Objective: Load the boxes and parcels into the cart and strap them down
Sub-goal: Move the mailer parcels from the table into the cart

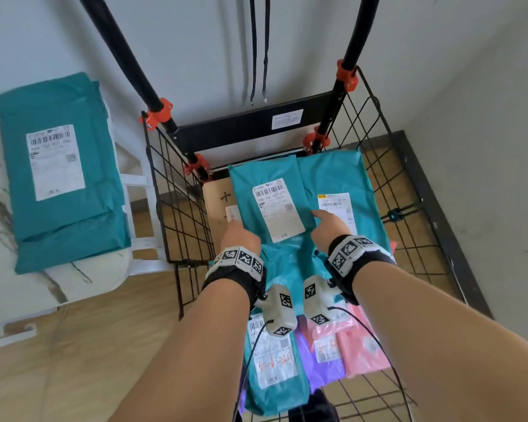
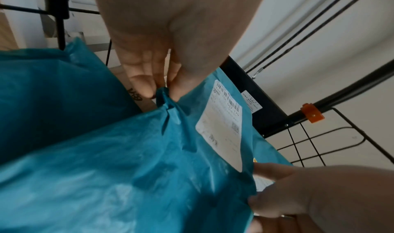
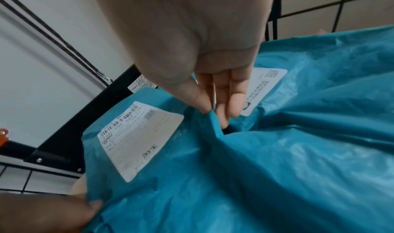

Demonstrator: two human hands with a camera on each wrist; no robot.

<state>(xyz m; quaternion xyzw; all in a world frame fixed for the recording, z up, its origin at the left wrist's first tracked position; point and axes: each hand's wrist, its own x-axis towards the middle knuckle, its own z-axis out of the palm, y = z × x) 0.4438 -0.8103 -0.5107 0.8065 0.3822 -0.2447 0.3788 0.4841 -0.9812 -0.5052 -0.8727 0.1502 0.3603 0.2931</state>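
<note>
the teal parcel (image 1: 270, 208) with the white barcode label lies on top of the load inside the wire cart (image 1: 177, 190), label up, and is held at both side edges. the left hand (image 1: 240, 237) pinches its left edge: in the left wrist view the thumb and fingers (image 2: 141, 84) close narrowly on a gathered tuck of the teal film. the right hand (image 1: 329, 226) pinches the opposite edge; in the right wrist view its fingers (image 3: 226, 108) are close together and pointing down, the thumb pressed against them with a fold of film between.

just beyond the right fingertips, and partly under the held parcel, lies a second teal parcel (image 1: 345, 181) with its own white label, filling the right side of the cart up to the wire wall. just past the left fingertips a brown cardboard box (image 1: 218, 197) shows beneath the parcel's left edge. back toward the wrists and under the forearms lie another teal parcel with red handwriting (image 1: 275, 367), a purple bag (image 1: 323, 370) and a pink bag (image 1: 363, 351).

far beyond the fingers two black straps (image 1: 258, 50) with hooked ends hang down the wall behind the cart's handle bars. well off to the left of the left hand, outside the cart, a stack of teal parcels (image 1: 58, 172) rests on a white marbled table (image 1: 73, 287).
</note>
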